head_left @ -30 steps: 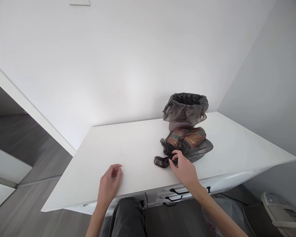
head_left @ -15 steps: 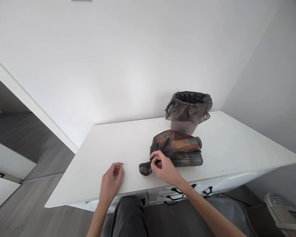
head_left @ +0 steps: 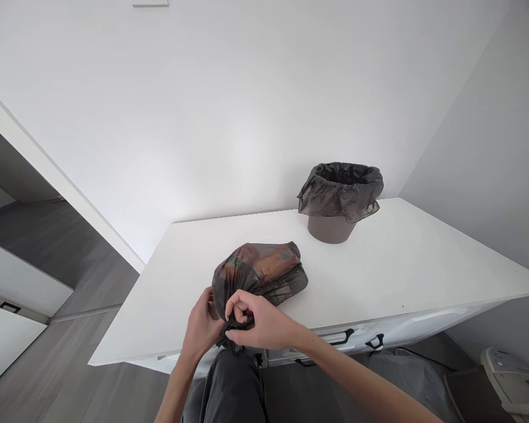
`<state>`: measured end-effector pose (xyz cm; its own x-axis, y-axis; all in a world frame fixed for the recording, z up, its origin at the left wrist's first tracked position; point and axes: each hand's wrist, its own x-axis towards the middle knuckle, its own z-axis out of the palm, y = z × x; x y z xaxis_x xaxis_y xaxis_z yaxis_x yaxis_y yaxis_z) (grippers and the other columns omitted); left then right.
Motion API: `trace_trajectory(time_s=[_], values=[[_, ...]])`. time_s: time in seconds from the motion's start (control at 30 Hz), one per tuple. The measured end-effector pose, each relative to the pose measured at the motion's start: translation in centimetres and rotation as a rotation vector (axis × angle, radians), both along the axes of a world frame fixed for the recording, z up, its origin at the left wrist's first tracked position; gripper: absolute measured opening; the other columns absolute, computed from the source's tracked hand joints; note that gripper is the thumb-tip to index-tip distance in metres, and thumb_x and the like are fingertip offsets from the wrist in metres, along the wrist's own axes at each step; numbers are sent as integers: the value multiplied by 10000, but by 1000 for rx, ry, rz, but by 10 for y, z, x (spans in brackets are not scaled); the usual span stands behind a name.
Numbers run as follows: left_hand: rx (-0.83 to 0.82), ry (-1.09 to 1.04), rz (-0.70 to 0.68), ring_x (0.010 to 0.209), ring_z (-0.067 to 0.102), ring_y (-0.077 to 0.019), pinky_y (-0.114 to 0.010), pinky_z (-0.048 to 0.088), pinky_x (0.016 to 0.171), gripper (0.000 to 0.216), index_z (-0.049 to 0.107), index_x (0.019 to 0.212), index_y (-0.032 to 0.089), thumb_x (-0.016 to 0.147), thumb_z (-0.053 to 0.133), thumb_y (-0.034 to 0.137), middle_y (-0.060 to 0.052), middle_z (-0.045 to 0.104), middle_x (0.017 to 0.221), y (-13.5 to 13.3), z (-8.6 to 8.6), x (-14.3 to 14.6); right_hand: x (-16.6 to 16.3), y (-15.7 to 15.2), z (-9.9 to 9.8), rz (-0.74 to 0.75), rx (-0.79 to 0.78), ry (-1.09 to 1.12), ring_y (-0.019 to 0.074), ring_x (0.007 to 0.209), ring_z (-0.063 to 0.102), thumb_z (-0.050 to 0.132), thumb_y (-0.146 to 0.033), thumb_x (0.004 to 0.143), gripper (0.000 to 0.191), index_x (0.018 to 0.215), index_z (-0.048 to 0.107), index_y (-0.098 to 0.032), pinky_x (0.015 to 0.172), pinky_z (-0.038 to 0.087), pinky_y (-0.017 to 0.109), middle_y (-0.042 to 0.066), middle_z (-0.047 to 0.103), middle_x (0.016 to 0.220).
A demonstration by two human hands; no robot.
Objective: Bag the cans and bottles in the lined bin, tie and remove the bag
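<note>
A tied-up black garbage bag, thin enough to show orange and red packages inside, lies at the front of the white tabletop. My right hand is closed in a pinch at the gathered neck of the bag. My left hand is curled against the bag's left side, its thumb at the neck and its fingertips partly hidden behind the plastic. The bag's loose end hangs below my hands at the table's front edge.
Behind the bag, to the right, stands a brownish bin lined with another black bag. Drawers with black handles are below the white tabletop. A pale machine sits at the lower right.
The bag has been pulled left and toward me, away from the bin, and turned somewhat. My right hand moved with it; my left hand has come onto the bag.
</note>
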<state>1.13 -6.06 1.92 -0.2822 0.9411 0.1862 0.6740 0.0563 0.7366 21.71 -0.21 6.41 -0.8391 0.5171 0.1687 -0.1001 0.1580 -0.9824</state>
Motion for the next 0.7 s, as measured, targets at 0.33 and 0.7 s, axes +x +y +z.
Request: trace_trajectory(time_s=[0.33,0.7], values=[[43,26,216,709,665,-220,-320,500,668,326,597,1094,221,832,542,408,-26,727,819,4,-5,0,23,-19,17,-333,111,43,122,584,367,555,-224,901,47,925,521,-245,605,363,247,-80,355,661],[87,-52,96,876,704,-230,-320,533,745,335,594,1140,218,961,450,462,-73,743,1001,-6,-8,-3,16,-2,-12,-556,635,-384,162,647,583,692,-396,912,297,1162,601,-263,579,281,267,-35,638,754]])
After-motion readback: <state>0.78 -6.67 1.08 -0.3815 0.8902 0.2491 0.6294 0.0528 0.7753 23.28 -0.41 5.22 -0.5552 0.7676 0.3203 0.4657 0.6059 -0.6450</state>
